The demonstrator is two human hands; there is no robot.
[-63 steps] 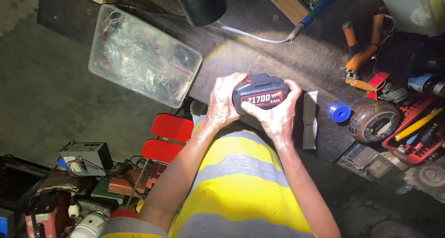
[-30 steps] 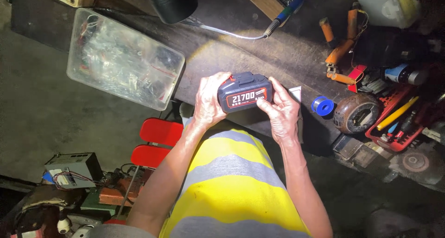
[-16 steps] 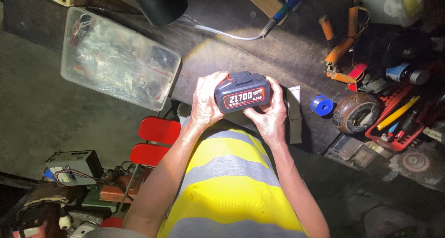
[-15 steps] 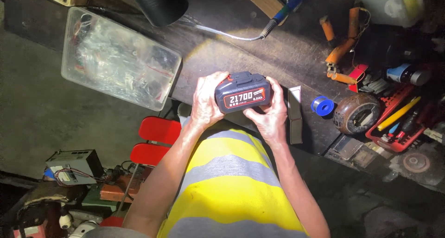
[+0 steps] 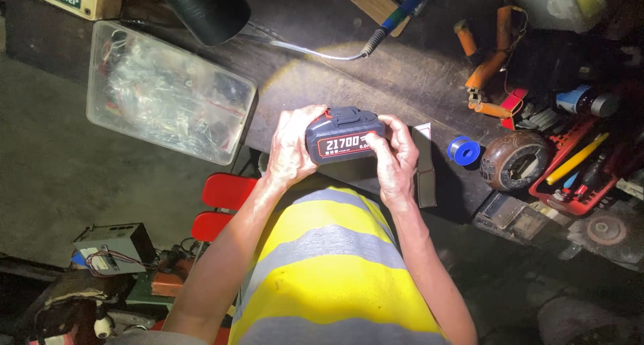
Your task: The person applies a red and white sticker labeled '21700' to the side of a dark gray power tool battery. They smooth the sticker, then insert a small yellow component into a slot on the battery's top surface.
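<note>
Head view — both hands' fingers (image 5: 388, 138) clamped on dark, red-labelled battery pack (image 5: 344, 136).

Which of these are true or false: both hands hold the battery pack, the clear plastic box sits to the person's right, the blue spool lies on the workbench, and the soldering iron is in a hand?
1. Both hands hold the battery pack. True: the left hand and right hand grip its two ends.
2. The clear plastic box sits to the person's right. False: it lies to the left, at the workbench edge.
3. The blue spool lies on the workbench. True.
4. The soldering iron is in a hand. False: it lies on the bench, beyond the hands.
</note>
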